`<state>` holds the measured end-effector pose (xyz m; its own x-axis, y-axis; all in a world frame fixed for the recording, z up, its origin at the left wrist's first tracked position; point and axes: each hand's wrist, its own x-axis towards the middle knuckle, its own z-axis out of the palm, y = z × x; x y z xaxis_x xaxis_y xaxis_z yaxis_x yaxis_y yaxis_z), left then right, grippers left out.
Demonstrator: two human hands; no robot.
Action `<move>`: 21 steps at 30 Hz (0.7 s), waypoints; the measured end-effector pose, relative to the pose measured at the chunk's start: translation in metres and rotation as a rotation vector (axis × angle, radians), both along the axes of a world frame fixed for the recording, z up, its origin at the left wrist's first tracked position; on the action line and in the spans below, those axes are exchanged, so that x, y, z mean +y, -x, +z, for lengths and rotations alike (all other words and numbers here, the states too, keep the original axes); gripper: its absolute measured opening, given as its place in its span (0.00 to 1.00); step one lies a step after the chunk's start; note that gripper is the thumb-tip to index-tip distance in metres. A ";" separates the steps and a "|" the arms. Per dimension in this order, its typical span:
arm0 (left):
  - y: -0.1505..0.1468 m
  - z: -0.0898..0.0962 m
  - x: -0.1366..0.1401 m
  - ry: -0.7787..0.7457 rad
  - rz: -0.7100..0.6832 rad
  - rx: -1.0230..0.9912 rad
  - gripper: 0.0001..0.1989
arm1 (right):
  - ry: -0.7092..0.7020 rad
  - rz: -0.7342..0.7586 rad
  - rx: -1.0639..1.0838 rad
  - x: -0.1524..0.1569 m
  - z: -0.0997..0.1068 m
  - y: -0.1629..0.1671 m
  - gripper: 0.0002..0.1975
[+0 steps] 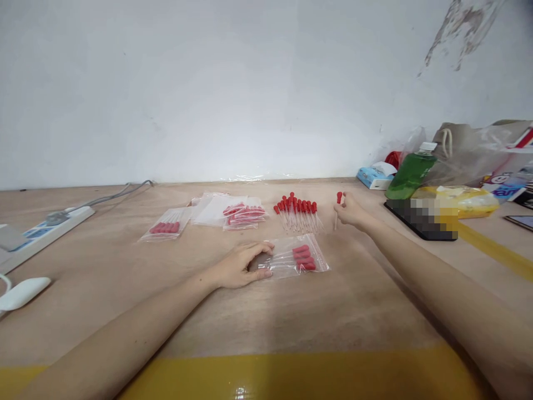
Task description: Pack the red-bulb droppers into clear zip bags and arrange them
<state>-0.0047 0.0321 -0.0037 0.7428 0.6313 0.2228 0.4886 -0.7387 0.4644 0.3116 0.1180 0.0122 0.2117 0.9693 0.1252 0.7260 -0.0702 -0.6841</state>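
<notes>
My left hand (239, 266) lies at the left end of a clear zip bag (283, 272), thumb and fingers apart, fingertips touching the plastic. Inside that bag several droppers lie side by side, their red rubber bulbs (303, 257) toward the right. My right hand (352, 211) pinches a single dropper (339, 197), held upright with its red bulb on top and the thin tube pointing down. Just left of it, a cluster of loose droppers (296, 206) lies fanned out on the table, bulbs toward the wall.
A filled bag of droppers (164, 226) lies at left, beside flat bags (212, 210) and a stack of filled bags (245, 215). A power strip (54, 228) is far left. At right are a green bottle (412, 172), tissue pack (375, 176), phone (416, 219) and yellow packet (474, 201).
</notes>
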 end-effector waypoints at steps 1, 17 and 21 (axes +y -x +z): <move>0.000 0.000 0.000 -0.001 0.003 0.006 0.18 | -0.035 0.034 0.188 -0.009 -0.001 0.002 0.24; 0.000 0.002 -0.002 -0.009 0.023 0.027 0.21 | 0.000 0.036 1.073 -0.068 -0.025 0.044 0.10; 0.000 0.004 -0.003 -0.008 0.046 0.037 0.26 | 0.136 0.213 0.933 -0.072 -0.027 0.034 0.05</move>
<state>-0.0042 0.0288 0.0004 0.7211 0.6631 0.2008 0.5387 -0.7189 0.4394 0.2778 0.0459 -0.0146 -0.0127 0.9926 -0.1209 -0.0987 -0.1215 -0.9877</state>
